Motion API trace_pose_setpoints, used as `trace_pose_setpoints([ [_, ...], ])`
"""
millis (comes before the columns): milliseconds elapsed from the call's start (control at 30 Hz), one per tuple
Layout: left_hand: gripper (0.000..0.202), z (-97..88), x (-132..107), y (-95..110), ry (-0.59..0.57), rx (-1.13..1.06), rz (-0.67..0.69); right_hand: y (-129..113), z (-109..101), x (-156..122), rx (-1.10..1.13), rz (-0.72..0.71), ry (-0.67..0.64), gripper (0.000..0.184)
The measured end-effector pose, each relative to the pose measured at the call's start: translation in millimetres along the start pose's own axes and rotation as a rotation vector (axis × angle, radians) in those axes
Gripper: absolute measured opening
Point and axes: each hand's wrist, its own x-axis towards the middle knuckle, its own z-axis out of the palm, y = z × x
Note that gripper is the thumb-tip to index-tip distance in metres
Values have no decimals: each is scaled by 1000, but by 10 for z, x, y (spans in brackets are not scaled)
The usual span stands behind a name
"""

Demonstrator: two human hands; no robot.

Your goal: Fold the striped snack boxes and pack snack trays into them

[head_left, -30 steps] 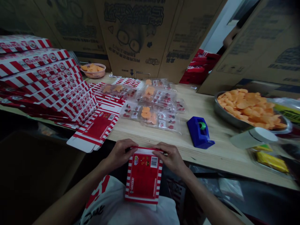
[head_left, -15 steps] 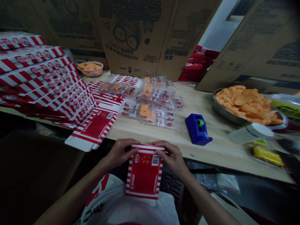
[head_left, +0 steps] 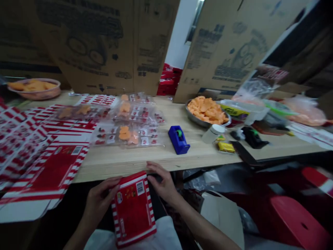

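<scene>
Watching through the head camera, I see the left hand gripping the side of a red-and-white striped carton, which is held just below the front edge of the wooden table. The right hand curls around the carton's upper corner, though from here I can't be sure how firmly. On that table, a flat carton blank overhangs the near edge at left, with sealed snack bags farther back and a blue tape dispenser to their right.
</scene>
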Motion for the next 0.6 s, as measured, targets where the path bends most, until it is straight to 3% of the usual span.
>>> trace_pose_setpoints([
  [100, 25, 76, -15, -43, 27, -282, -227, 48, -552, 287, -194, -18, 371, 11],
  [133, 29, 115, -23, -38, 31, -362, -299, 83, -748, 386, -243, 19, 499, 12],
  [200, 37, 188, -17, 0, 23, -457, -391, 178, -1083, 556, -266, 202, 613, 21],
  [333, 41, 207, 150, 154, 28, -474, -362, 340, -1394, 693, -212, 385, 504, 31],
  [467, 41, 77, 442, 391, -25, -376, -272, 371, -1394, 712, -138, 457, 454, 29],
  [600, 37, -38, 661, 580, -118, -232, -174, 380, -1353, 782, -48, 463, 506, 25],
])
